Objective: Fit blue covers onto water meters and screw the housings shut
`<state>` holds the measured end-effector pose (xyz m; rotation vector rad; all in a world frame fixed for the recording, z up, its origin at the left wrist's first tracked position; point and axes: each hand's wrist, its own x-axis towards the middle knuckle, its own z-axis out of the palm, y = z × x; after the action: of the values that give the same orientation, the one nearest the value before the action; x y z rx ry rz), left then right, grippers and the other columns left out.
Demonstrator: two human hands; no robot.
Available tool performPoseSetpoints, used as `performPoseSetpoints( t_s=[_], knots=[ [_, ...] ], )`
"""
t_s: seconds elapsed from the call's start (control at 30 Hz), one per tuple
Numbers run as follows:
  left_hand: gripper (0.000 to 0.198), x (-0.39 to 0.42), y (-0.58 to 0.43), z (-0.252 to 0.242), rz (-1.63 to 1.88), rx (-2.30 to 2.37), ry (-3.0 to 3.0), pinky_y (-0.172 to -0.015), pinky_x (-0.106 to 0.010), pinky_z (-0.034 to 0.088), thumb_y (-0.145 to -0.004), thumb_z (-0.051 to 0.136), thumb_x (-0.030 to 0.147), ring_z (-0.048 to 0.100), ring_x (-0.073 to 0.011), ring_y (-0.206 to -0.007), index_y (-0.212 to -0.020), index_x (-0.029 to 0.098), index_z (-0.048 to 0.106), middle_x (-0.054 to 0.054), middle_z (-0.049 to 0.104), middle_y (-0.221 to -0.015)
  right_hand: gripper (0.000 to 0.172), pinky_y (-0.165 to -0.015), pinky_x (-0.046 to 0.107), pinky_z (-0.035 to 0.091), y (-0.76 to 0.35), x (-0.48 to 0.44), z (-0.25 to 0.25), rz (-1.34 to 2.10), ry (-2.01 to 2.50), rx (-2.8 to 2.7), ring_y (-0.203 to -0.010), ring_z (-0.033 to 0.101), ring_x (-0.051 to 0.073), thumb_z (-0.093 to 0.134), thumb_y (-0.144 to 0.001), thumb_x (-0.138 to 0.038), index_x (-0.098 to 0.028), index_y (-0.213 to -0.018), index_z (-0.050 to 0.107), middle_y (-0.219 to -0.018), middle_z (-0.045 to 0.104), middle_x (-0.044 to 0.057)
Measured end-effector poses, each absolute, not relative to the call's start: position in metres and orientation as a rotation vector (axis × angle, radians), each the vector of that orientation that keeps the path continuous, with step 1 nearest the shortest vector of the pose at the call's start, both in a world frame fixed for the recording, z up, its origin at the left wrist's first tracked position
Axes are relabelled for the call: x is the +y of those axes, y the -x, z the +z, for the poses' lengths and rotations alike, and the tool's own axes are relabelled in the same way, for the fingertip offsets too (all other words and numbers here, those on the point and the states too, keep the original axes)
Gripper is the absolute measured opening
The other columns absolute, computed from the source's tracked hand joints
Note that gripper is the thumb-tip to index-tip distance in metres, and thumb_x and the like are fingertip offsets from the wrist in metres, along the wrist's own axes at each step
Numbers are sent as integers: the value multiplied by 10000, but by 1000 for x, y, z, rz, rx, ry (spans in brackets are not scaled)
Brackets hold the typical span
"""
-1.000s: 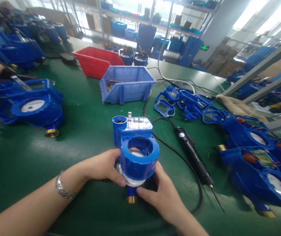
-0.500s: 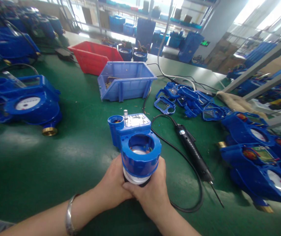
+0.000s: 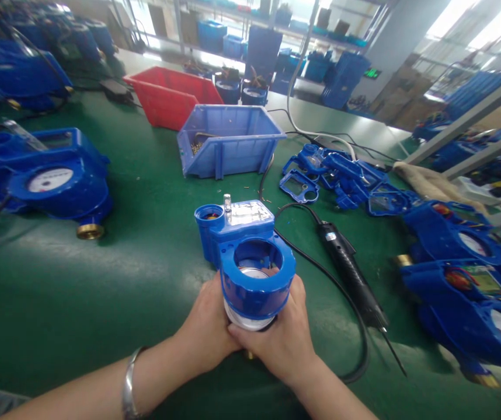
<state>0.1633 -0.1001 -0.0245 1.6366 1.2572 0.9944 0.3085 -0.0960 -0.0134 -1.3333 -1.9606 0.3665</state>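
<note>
The wide green table mat (image 3: pixel 79 303) carried everything. The landmark was the light-blue plastic bin (image 3: pixel 228 146) near its middle. To the right of the bin and nearer to the person lay a row of blue meters (image 3: pixel 452 291), the biggest group. To the left of the bin lay one blue water meter with a white dial (image 3: pixel 53 181). Behind the bin on the left, just beside it, stood a red plastic bin (image 3: pixel 167 99).

In front of the bin, well apart from it, a blue plastic meter housing (image 3: pixel 250 256) stood upright, its open round ring toward the person. The left hand (image 3: pixel 209 332) and the right hand (image 3: pixel 283 341) were both wrapped around its lower part, fingers pressed against it. I could not tell whether it rested on the mat.

In front of the bin on the right lay a black electric screwdriver (image 3: pixel 349 274); its black cable (image 3: pixel 366 350) curved near the right hand.

As a judgement: the grip was low and the housing was top-heavy, so it could tip. A wrist could also catch the cable and drag the screwdriver.
</note>
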Motion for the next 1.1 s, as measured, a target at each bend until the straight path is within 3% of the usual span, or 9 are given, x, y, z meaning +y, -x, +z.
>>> performPoseSetpoints(
  t_s=[0.23, 0.37, 0.43, 0.53, 0.67, 0.8, 0.87, 0.97, 1.1],
  knots=[
    [550, -98, -154, -40, 903, 1353, -1670, -974, -498, 385, -620, 725, 303, 522, -306, -1101, -1121, 193, 528, -117, 597, -1146, 707, -897, 466, 403, -312, -88, -18, 665, 1269, -1944, -1038, 497, 299, 796, -545, -341, -203, -1153, 462, -1105, 509, 95],
    [707, -82, -137, -24, 725, 1177, -1647, -1019, -469, 360, -549, 782, 301, 472, -314, -1185, -1193, 191, 514, -120, 552, -1257, 773, -944, 444, 400, -312, -96, -22, 941, 1325, -1753, -1119, 463, 280, 785, -590, -306, -255, -1243, 375, -1190, 453, 77],
    [636, -72, -128, -12, 573, 1070, -1554, -1012, -456, 374, -549, 788, 300, 512, -304, -1146, -1134, 189, 567, -94, 603, -1199, 804, -965, 454, 380, -313, -103, -22, 977, 1368, -1723, -1150, 432, 284, 787, -597, -302, -265, -1269, 348, -1227, 417, 78],
    [472, -63, -120, -2, 447, 937, -1314, -980, -438, 410, -606, 758, 261, 589, -266, -1044, -1045, 176, 605, -65, 666, -1086, 767, -966, 460, 366, -312, -113, -22, 986, 1459, -1697, -1153, 422, 286, 762, -622, -243, -247, -1270, 351, -1241, 413, 84],
    [544, -62, -123, -5, 487, 881, -1062, -926, -406, 452, -581, 774, 199, 614, -247, -1022, -1083, 169, 567, -78, 655, -1125, 601, -916, 458, 387, -305, -122, -23, 979, 1521, -1690, -1090, 466, 273, 665, -686, -157, -218, -1223, 401, -1184, 491, 82],
    [535, -68, -127, 1, 488, 1004, -1166, -796, -335, 500, -541, 796, 206, 650, -237, -920, -1037, 193, 596, -46, 696, -1007, 477, -853, 443, 408, -301, -123, -25, 898, 1534, -1703, -1031, 494, 272, 606, -728, -136, -191, -1174, 444, -1132, 535, 97],
    [455, -72, -127, 10, 474, 1183, -1320, -659, -278, 493, -558, 785, 249, 662, -221, -770, -983, 223, 623, -5, 705, -817, 474, -843, 445, 411, -301, -122, -25, 874, 1542, -1718, -1018, 501, 275, 597, -730, -132, -186, -1175, 442, -1120, 546, 104],
    [382, -78, -128, 17, 468, 1485, -1547, -498, -236, 403, -545, 787, 325, 589, -190, -544, -885, 228, 643, 38, 583, -542, 474, -844, 470, 411, -302, -123, -25, 778, 1579, -1767, -1032, 500, 300, 601, -720, -149, -175, -1168, 450, -1130, 548, 127],
    [467, -81, -131, 9, 414, 1155, -1160, -450, -215, 410, -624, 724, 300, 543, -131, -464, -1030, 196, 518, 44, 593, -572, 452, -820, 436, 445, -301, -123, -22, 698, 1566, -1798, -1023, 535, 297, 586, -706, -134, -179, -1145, 486, -1104, 573, 126]
  ],
)
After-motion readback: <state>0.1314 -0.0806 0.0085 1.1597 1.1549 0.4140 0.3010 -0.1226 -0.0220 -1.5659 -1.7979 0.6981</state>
